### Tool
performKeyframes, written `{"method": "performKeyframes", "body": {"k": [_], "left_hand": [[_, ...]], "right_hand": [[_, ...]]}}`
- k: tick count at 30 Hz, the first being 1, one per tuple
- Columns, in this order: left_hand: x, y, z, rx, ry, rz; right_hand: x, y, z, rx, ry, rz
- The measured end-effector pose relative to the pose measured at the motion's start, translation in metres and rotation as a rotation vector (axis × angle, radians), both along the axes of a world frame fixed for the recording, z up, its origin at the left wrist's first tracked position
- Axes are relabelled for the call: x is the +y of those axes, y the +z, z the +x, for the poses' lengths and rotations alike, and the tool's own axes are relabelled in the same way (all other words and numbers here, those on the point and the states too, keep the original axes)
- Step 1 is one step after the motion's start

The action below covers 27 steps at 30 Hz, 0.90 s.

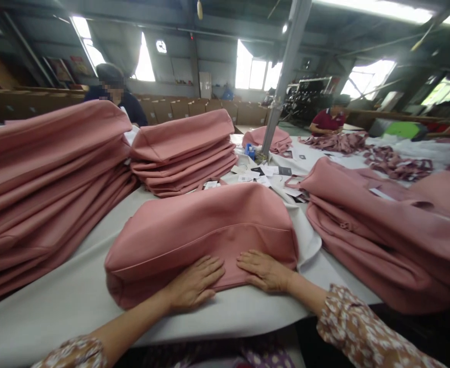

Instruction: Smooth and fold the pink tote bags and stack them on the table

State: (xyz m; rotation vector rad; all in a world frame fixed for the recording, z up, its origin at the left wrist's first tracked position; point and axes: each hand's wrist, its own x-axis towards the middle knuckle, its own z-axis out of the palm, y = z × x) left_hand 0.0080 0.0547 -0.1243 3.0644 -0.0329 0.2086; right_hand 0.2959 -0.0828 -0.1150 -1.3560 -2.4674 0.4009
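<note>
A pink bag (205,220) lies on its side on the white-covered table, right before me. A pale seam line runs along its length. My left hand (194,283) rests flat on the bag's near face, fingers stretched toward the middle. From the other side my right hand (265,271) presses on the same face, its fingers flat and pointing left. A small gap of pink material separates the two sets of fingertips. Neither hand grasps anything. The underside of the bag is hidden.
Tall stacks of pink bags stand at the left (48,179) and behind (182,148); another pile (366,225) lies right. Paper tags (263,174) are scattered near a grey post (284,76). Two people, one in dark clothing (135,107), one in a red shirt (328,120), are beyond.
</note>
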Motion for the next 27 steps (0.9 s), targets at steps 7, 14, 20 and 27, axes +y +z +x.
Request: {"method": "performKeyframes", "body": {"k": [7, 14, 20, 27], "left_hand": [[-0.020, 0.060, -0.004, -0.444, 0.177, 0.332], [0.000, 0.140, -0.015, 0.041, 0.694, 0.421], [0.003, 0.125, -0.038, 0.041, 0.794, 0.582], [0.003, 0.119, -0.099, 0.031, 0.459, 0.502]], "right_hand": [[-0.015, 0.095, 0.037, -0.153, -0.103, 0.592], [0.014, 0.143, 0.075, -0.418, -0.383, 0.258], [0.002, 0.117, 0.074, -0.287, -0.390, 0.255], [-0.027, 0.097, 0.093, -0.329, -0.287, 0.235]]}}
